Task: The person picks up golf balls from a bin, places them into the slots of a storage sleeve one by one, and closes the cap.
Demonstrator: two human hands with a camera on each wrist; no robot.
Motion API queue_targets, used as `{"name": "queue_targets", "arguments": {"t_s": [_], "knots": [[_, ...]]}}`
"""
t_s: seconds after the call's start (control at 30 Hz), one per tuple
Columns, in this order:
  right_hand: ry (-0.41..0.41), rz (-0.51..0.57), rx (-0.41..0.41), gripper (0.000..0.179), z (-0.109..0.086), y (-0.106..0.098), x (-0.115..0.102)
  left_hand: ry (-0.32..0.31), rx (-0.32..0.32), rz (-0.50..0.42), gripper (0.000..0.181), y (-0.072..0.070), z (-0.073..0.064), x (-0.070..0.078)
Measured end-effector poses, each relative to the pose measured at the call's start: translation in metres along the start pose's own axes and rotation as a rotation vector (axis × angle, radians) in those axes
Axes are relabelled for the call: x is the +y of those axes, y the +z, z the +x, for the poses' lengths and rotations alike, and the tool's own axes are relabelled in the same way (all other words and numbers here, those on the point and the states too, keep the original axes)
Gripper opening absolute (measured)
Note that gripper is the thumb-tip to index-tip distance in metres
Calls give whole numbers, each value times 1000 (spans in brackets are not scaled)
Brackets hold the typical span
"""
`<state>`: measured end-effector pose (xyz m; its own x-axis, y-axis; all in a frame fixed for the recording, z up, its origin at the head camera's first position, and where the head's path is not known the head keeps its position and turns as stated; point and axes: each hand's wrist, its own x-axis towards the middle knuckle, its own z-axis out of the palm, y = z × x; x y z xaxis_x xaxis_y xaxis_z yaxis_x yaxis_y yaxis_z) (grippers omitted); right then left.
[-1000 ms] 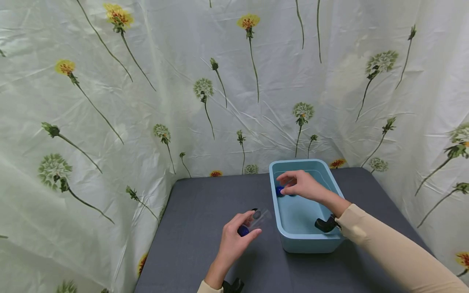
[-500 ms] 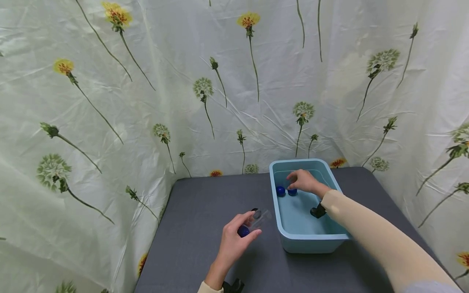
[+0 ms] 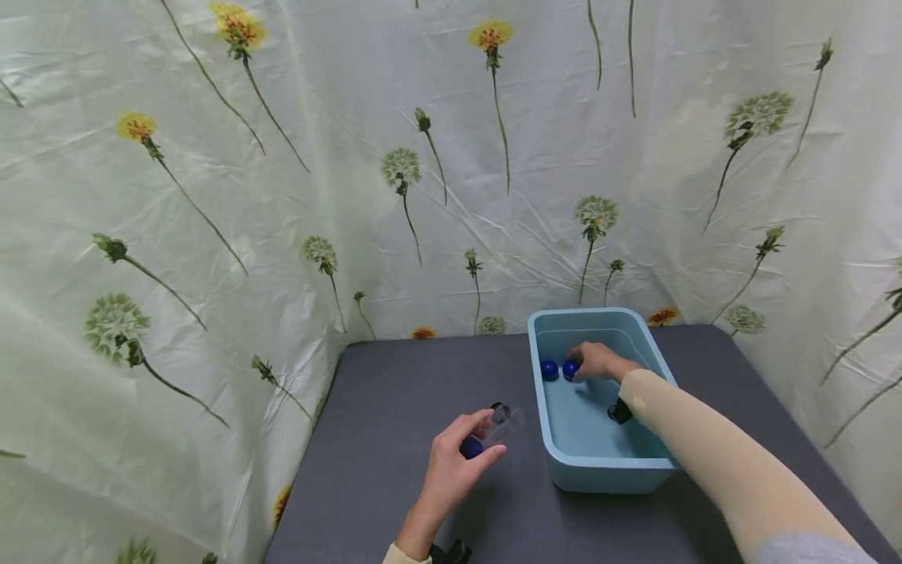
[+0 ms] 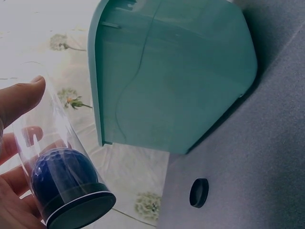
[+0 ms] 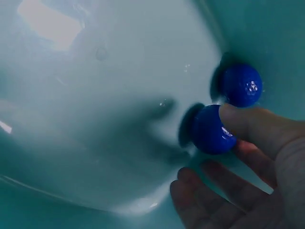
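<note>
Right hand (image 3: pixel 597 362): positioned inside the blue bin (image 3: pixel 613 476), right of the head view. Thumb and index finger pinch the nearer blue ball (image 5: pixel 209 131), which sits right of centre in the right wrist view; the other fingers trail loosely below. Whether the ball's weight is taken, I cannot tell. A second blue ball (image 5: pixel 242 85) lies just beside it, toward the upper right.

Left hand (image 3: pixel 449 468): lower centre of the head view, fingers and thumb curled round a clear tube (image 4: pixel 55 117), held tilted. A dimpled ball (image 4: pixel 59 171) rests at its capped end, lower left of the left wrist view. A loose black cap (image 4: pixel 199 192) lies on the grey table (image 4: pixel 238 167), lower right.

Handling assessment: the balls appear hard, fairly light, glossy and prone to roll; grip should be across the widest part, thumb opposite fingertips, clear of the neighbour. The tube appears thin-walled, light and slippery, liable to dent if squeezed; best held lightly round mid-wall, with the ball likely making the capped end heavier.
</note>
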<state>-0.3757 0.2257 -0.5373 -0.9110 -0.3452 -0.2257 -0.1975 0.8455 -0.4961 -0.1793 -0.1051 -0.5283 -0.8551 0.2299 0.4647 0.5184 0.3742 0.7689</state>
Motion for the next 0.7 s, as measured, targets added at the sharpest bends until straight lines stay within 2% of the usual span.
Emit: {"name": "queue_targets", "arguments": {"t_s": [0.17,0.3,0.43,0.7], "knots": [[2,-29,-21,33,0,0,1,-9,-7,-3,51,2,0,0],[20,-30,-88,36,-2,1,0,-18,-11,-5,51,3,-1,-1],[59,15,-135,38,-4,3,0,-29,-17,-15,51,3,-2,-1],[44,23,-147,37,-4,4,-1,-43,-13,-25,51,1,-3,-1]]}}
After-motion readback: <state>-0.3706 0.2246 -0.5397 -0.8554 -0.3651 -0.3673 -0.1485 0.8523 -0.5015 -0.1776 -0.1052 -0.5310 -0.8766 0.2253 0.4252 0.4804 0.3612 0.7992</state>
